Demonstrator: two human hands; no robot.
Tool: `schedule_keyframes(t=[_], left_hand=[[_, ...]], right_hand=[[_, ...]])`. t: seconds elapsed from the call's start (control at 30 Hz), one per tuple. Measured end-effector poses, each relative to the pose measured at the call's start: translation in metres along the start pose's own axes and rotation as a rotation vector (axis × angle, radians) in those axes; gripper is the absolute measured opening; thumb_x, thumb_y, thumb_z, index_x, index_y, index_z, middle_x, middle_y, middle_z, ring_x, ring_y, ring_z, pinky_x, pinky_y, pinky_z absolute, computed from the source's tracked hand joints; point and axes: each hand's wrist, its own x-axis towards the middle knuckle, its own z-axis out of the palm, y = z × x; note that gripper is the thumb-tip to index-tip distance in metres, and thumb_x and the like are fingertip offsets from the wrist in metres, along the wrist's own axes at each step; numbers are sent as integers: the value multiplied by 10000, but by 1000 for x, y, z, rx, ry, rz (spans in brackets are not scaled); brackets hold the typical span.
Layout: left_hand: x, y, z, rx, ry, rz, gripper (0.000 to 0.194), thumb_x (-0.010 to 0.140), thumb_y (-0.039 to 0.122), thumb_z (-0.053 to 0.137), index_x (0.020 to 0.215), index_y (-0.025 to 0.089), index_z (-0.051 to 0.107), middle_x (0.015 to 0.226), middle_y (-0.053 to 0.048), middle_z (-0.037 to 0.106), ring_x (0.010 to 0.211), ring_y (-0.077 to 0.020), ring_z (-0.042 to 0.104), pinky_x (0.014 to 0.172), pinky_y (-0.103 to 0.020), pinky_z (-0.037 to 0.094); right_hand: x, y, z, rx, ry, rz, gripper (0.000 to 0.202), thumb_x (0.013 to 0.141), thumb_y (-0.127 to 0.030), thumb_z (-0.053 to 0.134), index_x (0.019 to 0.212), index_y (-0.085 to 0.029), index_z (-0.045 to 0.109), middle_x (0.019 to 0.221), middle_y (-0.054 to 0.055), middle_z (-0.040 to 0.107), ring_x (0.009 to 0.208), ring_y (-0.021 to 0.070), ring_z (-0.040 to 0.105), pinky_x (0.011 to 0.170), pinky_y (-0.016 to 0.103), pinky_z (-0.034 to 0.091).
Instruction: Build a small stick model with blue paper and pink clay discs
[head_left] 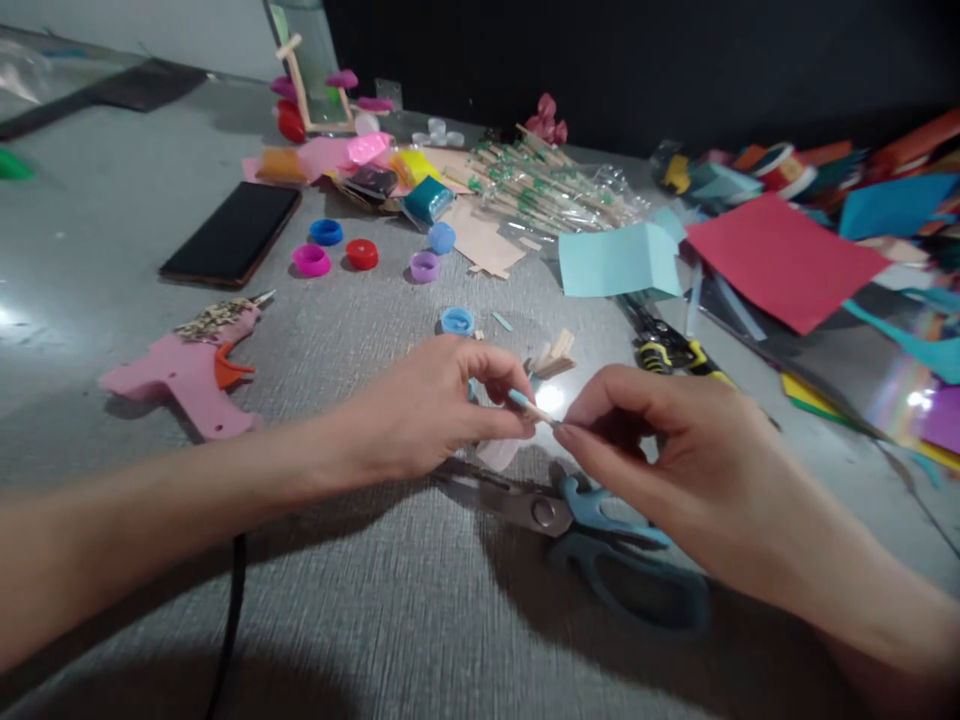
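Note:
A small wooden stick with a light blue tip [531,406] is held between my two hands near the middle of the view. My left hand [450,405] pinches it by the blue end, fingers closed. The thumb and forefinger of my right hand [675,440] are closed on its other end. Just below the hands lie scissors [536,508] with blue handles. Short wooden pieces [553,355] rest on the table behind my fingers, beside a light blue cap [457,321] and a thin blue strip [502,321].
A pink glue gun [187,375] lies at left, its cord running toward the front edge. Behind it is a black phone [234,232]. Yellow-black pliers [667,345], red paper [784,255] and light blue paper [619,260] lie at right. Bottle caps [362,254] and bagged sticks [540,185] are farther back.

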Motion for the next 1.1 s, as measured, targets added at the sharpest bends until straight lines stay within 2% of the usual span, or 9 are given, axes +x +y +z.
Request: schedule_keyframes(t=[0.27, 0.4, 0.7, 0.8, 0.93, 1.1], left_hand=[[1, 1, 2, -10, 1, -27, 88, 788, 289, 746, 821, 208, 754, 667, 47, 619, 593, -106, 495, 527, -261, 336], [2, 1, 1, 8, 2, -16, 99, 787, 311, 756, 821, 218, 758, 713, 38, 647, 646, -122, 549, 573, -270, 380], [2, -4, 5, 69, 29, 25, 145, 801, 371, 747, 850, 235, 759, 790, 20, 673, 716, -151, 588, 639, -302, 419], [-2, -1, 4, 118, 74, 70, 157, 788, 317, 764, 926, 242, 757, 911, 20, 725, 811, -164, 629, 738, -309, 458], [-12, 2, -6, 171, 149, 172, 210, 833, 385, 768, 999, 260, 737, 988, 35, 742, 905, -165, 645, 803, -291, 470], [-19, -3, -13, 144, 186, 255, 47, 910, 291, 712, 929, 255, 736, 943, 56, 740, 900, -122, 644, 829, -240, 468]], right_hand=[[1, -2, -6, -80, -14, -34, 170, 859, -105, 673, 720, -189, 624, 562, -78, 550, 477, 48, 451, 432, 180, 317], [4, -2, -8, -124, -20, -43, 197, 848, -113, 697, 693, -192, 605, 549, -82, 537, 466, 47, 448, 431, 184, 313], [6, -3, -11, -253, 11, -73, 164, 799, -113, 754, 719, -198, 639, 602, -58, 599, 518, 76, 488, 483, 224, 298], [5, -4, -13, -274, 2, -90, 150, 812, -126, 751, 730, -198, 647, 618, -55, 608, 519, 78, 485, 499, 231, 296], [5, -6, -15, -282, -4, -89, 150, 821, -115, 727, 727, -195, 642, 628, -55, 609, 518, 77, 473, 511, 232, 292], [4, -6, -13, -287, -27, -92, 171, 819, -93, 722, 718, -192, 627, 623, -54, 595, 526, 82, 462, 515, 234, 281]])
